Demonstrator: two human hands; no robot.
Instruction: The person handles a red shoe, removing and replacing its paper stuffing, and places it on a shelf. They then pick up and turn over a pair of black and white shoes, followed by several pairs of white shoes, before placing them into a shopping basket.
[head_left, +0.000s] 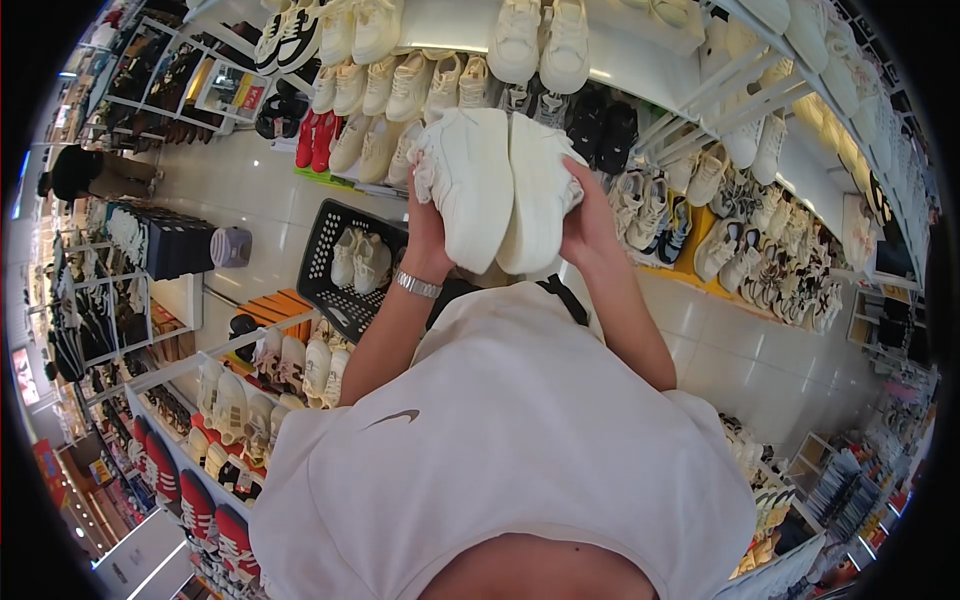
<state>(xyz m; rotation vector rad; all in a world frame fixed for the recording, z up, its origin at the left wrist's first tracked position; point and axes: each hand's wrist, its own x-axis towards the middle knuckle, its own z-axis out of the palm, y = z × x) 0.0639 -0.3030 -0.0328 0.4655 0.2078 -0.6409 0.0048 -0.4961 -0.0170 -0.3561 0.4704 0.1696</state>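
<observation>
A pair of white sneakers is held up side by side in front of my chest, toes toward me. My left hand [428, 225] grips the left sneaker [470, 180] from its outer side, and a metal watch sits on that wrist. On the other side my right hand [592, 215] is closed around the right sneaker [535, 195]. The shoes touch or nearly touch along their inner edges. Most of my fingers are hidden behind the shoes. Just left of my left forearm is a black basket [318, 262] with a pair of off-white sneakers [360, 260] in it.
Ahead stands a shelf of light sneakers [400, 85], with red shoes [318, 138] at its lower left. More shoes [770, 240] line a rack on the right. Behind my left arm is another shoe rack [240, 400]. A person [90, 172] stands in the far left aisle.
</observation>
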